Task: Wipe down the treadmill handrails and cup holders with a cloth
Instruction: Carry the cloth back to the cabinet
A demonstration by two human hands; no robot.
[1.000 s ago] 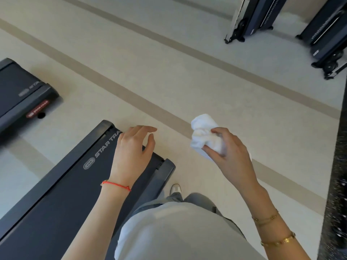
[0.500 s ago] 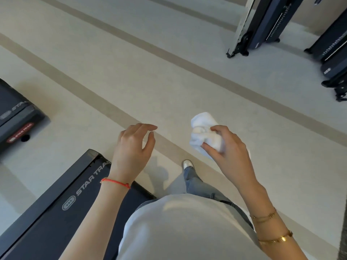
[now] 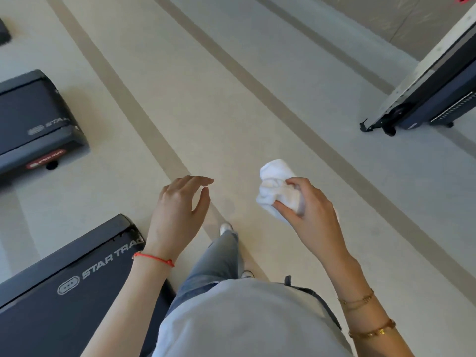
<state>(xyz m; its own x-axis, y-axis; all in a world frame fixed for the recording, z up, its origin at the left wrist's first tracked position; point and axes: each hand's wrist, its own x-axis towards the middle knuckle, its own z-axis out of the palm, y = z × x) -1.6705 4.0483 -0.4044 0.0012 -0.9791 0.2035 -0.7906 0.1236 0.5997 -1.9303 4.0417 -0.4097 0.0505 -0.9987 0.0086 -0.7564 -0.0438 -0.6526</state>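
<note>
On your far left, a treadmill (image 3: 33,124) sits on the floor (image 3: 206,86), its deck end marked "STAR TRAC" in pale letters that blur out partway, with a red badge below that seems to repeat the name but is too soft to read for sure. The nearer treadmill (image 3: 64,292), at your lower left, shows "STAR TRAC" clearly beside an oval logo.

Your left hand (image 3: 177,210) hangs over the floor just past that deck's corner, its fingers (image 3: 198,180) loosely spread and curled, holding nothing. Your right hand (image 3: 309,207) pinches the white cloth (image 3: 274,184), bunched into a ball between thumb and fingertips, well above the floor and touching no machine.

No handrail or cup holder is in view, so the wiping is not in hand here. You are mid-stride with one shoe (image 3: 225,228) forward beside the deck; since you are looking down, a foot could catch that corner. The grip on the cloth is light, so a loose fold might slip and drop to the floor, dirtying it. At the far right another folded machine (image 3: 425,99) carries no readable writing.
</note>
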